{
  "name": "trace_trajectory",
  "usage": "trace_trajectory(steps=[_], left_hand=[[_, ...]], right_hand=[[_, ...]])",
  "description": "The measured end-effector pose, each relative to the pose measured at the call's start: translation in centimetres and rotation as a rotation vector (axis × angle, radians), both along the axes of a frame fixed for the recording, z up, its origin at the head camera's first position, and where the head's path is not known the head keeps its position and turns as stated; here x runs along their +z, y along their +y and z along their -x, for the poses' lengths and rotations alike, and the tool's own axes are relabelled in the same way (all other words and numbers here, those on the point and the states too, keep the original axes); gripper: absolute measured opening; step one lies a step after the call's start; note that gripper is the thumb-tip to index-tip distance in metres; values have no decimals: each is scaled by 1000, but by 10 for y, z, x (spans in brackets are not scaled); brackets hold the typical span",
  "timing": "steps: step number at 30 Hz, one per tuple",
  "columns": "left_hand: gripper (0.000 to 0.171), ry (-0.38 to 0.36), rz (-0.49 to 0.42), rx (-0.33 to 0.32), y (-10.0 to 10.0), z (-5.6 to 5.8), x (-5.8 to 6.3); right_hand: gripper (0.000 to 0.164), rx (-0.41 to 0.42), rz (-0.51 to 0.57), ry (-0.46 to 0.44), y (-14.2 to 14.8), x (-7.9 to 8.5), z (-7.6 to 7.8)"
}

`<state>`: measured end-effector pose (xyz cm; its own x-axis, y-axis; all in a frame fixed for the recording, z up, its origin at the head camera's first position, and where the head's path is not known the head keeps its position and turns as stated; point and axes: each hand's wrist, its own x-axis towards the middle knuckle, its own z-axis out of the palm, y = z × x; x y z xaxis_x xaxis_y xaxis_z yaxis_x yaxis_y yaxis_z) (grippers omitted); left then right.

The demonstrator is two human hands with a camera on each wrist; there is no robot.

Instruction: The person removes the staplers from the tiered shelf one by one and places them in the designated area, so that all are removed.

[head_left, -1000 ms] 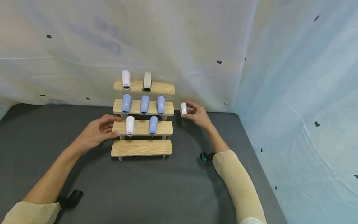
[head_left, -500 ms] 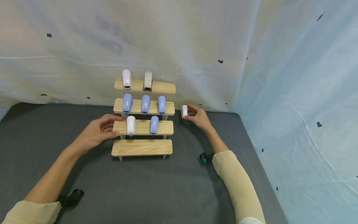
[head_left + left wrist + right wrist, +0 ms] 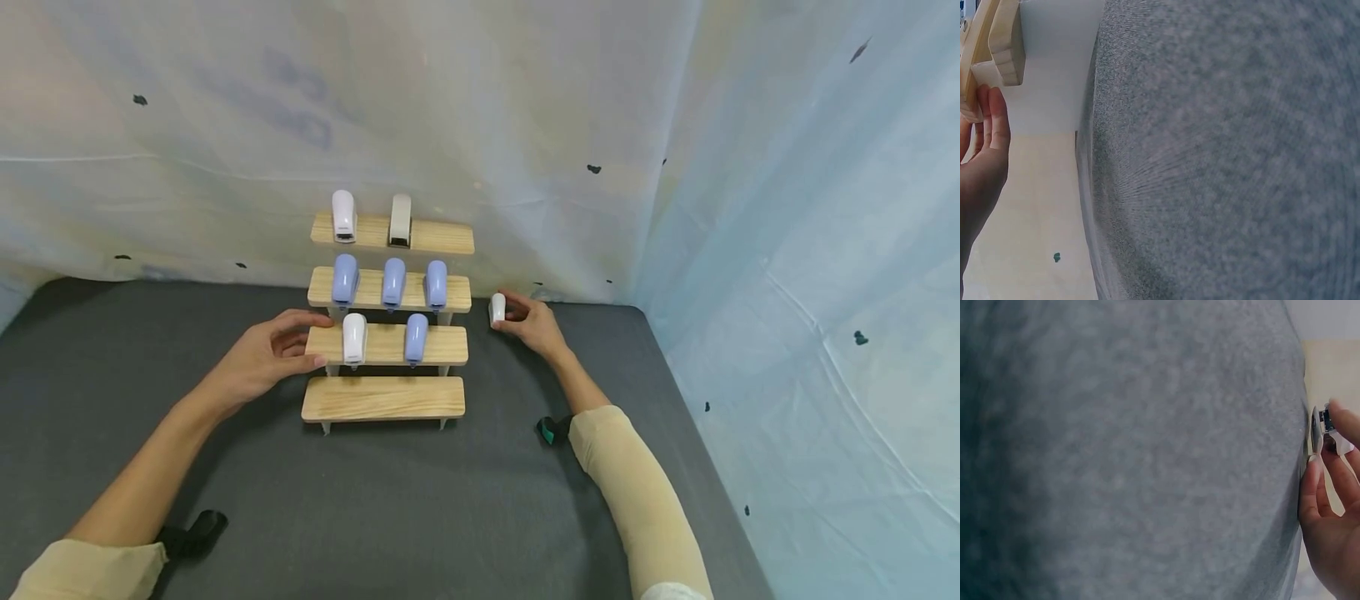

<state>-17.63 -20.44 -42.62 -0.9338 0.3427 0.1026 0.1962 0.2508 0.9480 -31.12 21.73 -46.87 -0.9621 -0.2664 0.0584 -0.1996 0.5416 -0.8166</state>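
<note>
My right hand [image 3: 536, 327] holds a small white stapler [image 3: 497, 310] between thumb and fingers, low over the cloth to the right of a stepped wooden stand [image 3: 382, 402]. In the right wrist view the stapler [image 3: 1342, 445] stands close to the grey surface. My left hand [image 3: 258, 357] grips the left end of the stand's second board from the front, thumb in front and fingers behind. That board carries a white stapler [image 3: 354, 337] and a blue stapler [image 3: 416, 337]. Three blue staplers [image 3: 393, 283] line the board above. On the top board sit a white stapler [image 3: 343, 215] and a cream stapler [image 3: 401, 219].
Dark grey cloth [image 3: 360, 508] covers the table. Pale sheeting [image 3: 525, 100] hangs behind the stand, and a bluish sheet [image 3: 810, 275] closes off the right side. The front board of the stand is bare wood.
The right hand has lowered the white stapler towards the cloth. The left hand stays at the stand's board, and the whole head view has shifted slightly.
</note>
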Motion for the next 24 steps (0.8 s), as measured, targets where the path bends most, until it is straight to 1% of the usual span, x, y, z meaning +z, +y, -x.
trace_trajectory(steps=[10,14,22,24], left_hand=[[51,-3,13,13,-2,1,1],[51,-19,14,10,-2,2,1],[52,-17,15,9,-2,2,-1],[51,-30,14,15,-2,3,-1]], right_hand=[[65,-24,-41,14,-2,-1,4],[65,-37,-58,6,-1,-2,4],[68,-39,-53,-8,0,-5,6],[70,-37,-46,-12,1,-4,7]])
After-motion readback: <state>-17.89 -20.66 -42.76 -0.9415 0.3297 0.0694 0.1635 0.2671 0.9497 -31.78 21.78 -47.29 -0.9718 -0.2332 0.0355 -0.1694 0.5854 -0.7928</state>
